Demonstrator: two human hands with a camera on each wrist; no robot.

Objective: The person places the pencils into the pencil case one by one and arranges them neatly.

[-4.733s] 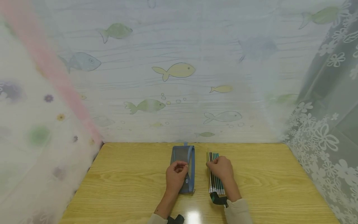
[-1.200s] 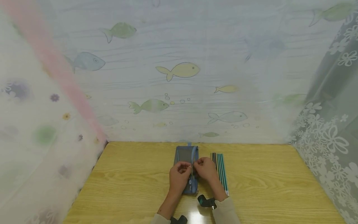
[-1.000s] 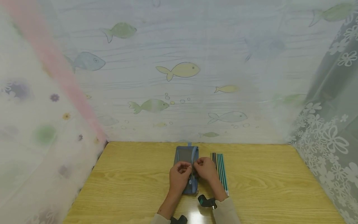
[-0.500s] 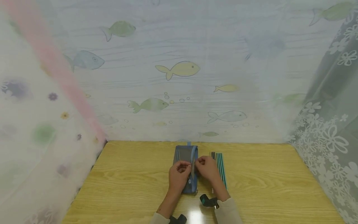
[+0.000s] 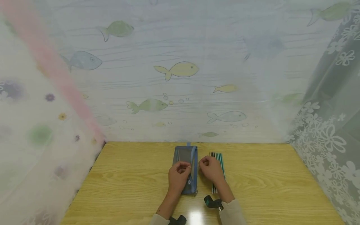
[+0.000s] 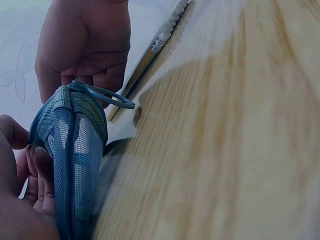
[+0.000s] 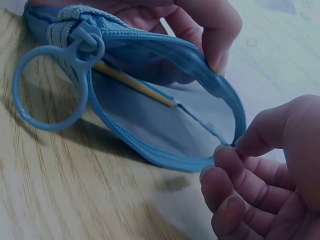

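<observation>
A blue-grey mesh pencil case [image 5: 184, 154] lies lengthwise on the table, its zip open along the right side. My left hand [image 5: 178, 176] pinches the left edge of the opening between thumb and fingers and lifts it. Inside, the right wrist view shows a yellow pencil [image 7: 135, 86] beside a teal one. My right hand [image 5: 212, 168] is just right of the opening, fingertips close to the rim, fingers loosely curled with nothing visible between them. A row of dark and teal pencils [image 5: 220, 159] lies partly under that hand. The zip has a ring pull [image 7: 17, 92].
The wooden table [image 5: 126, 181] extends to both sides. Behind it hangs a fish-patterned curtain [image 5: 180, 118], with a flowered sheet [image 5: 33, 156] at left and a lace one [image 5: 332, 143] at right. Each wrist carries a black camera mount [image 5: 212, 202].
My right hand went from the pencil row to the case opening with a thin gold pencil, then drew back slightly right without it. My left hand kept its hold on the case edge.
</observation>
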